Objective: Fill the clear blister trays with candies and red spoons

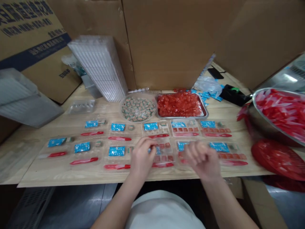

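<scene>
At the front row, red pieces to be seated with care

Beside the tray between the two hands, the left hand is held with its fingers bent and drawn close; whether something is pinched cannot be told. Over the next tray to the right, the right hand is curled and blurred, so its content also cannot be told. Red pieces are seen above the brush in the tray between the hands; others lie higher, near the left fingertips. In the trays further left, a blue pack and a brush are seen, but no red row.

By judgement, the slots are being filled with red pieces. Each piece should be laid flat and pressed lightly, and the wrists should be kept high so that packs are not pushed. For more pieces, the dish should be reached with the arm lifted.
</scene>
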`<state>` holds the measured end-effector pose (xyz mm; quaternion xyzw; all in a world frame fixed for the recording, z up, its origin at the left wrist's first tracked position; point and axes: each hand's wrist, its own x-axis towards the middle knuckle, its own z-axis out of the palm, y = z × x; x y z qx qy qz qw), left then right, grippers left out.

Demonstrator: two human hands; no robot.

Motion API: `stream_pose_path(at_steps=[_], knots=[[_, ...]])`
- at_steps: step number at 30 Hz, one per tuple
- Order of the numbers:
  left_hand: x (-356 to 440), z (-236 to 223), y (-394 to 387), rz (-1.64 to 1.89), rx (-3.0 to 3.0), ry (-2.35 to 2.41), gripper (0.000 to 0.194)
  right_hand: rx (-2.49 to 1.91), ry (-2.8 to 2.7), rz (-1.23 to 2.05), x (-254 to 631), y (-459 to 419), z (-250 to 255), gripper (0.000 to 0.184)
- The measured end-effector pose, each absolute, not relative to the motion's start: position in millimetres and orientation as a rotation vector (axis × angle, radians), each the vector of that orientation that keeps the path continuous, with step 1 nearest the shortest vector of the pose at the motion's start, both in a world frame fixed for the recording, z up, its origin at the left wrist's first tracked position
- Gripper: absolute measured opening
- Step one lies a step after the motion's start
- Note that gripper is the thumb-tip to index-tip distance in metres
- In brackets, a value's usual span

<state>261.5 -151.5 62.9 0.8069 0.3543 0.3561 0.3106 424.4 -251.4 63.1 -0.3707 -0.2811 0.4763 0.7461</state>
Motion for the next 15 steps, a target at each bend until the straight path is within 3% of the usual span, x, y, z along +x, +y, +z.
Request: stream_pose_path(at_steps=[6,10,15], knots=[[275,76,-148,0.816,1.846,0.878,0.016,-1.624,-0.926,0.616,451,-270,74,0.024],[286,77,-159,0.782,1.774,0.843,0.017,-1.758,-1.260,0.522,434,-264,68,0.028],[288,72,-161,0.558,0.996,0.759,0.012,-2.030,-1.027,0.327,479,-289,56,0.030]])
